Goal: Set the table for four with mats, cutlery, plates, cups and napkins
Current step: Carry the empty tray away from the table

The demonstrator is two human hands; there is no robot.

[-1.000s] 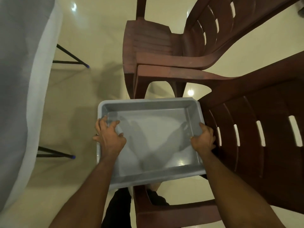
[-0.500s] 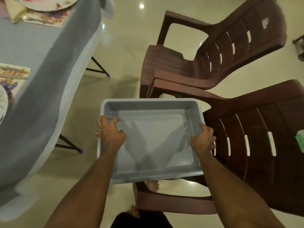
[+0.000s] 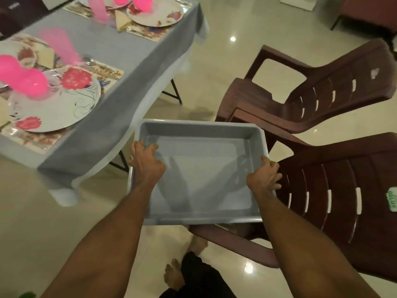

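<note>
I hold an empty grey plastic tub [image 3: 199,132] above the floor. My left hand [image 3: 146,162] grips its left rim and my right hand [image 3: 263,179] grips its right rim. To the left stands the table with a grey cloth [image 3: 137,61]. On it lie floral mats [image 3: 107,74], white flowered plates [image 3: 71,104] [image 3: 154,14], pink cups [image 3: 23,78], folded napkins [image 3: 121,19] and a spoon [image 3: 90,61].
Two dark red plastic chairs stand to the right, the near one [image 3: 335,201] partly under the tub, the other [image 3: 300,100] behind it. The table's black legs [image 3: 176,93] show under the cloth. My bare feet [image 3: 174,276] stand on the shiny tile floor.
My view has swung up and left, bringing the set table into sight. Both hands keep their grip on the tub, which stays level in front of me.
</note>
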